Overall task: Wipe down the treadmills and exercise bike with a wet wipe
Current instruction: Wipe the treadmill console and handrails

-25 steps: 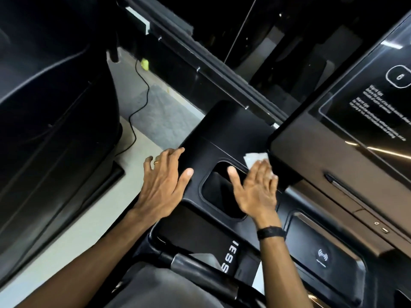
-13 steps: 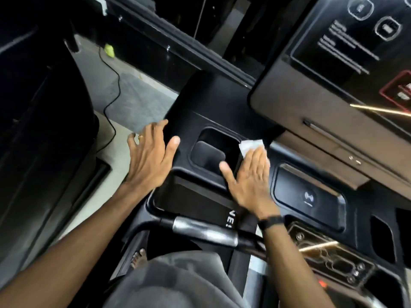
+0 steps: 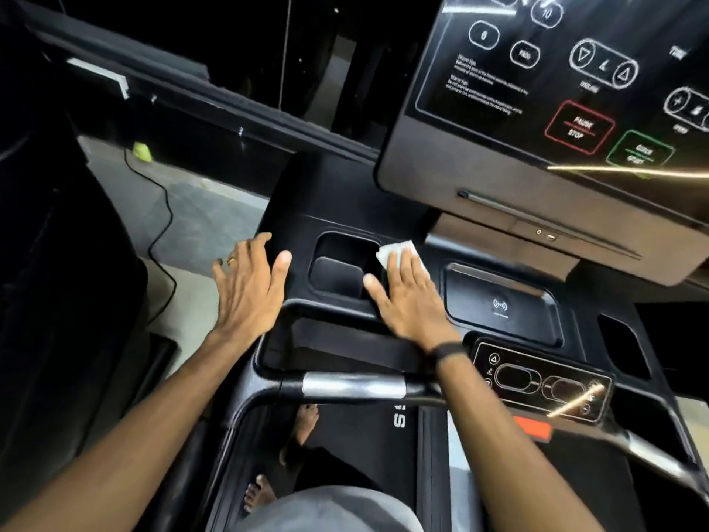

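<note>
Our right hand (image 3: 408, 297) lies flat, fingers straight, pressing the wet wipe (image 3: 399, 254) on the treadmill console (image 3: 295, 224) at the right rim of the cup-holder recess (image 3: 341, 268), which holds nothing. Our left hand (image 3: 249, 289), flat and holding nothing, rests at the console's left edge, floor beyond.

Both arms reach forward. The left hand (image 3: 249, 289) lies flat with fingers spread; the right hand (image 3: 408, 297) presses down flat, fingers straight together.
</note>
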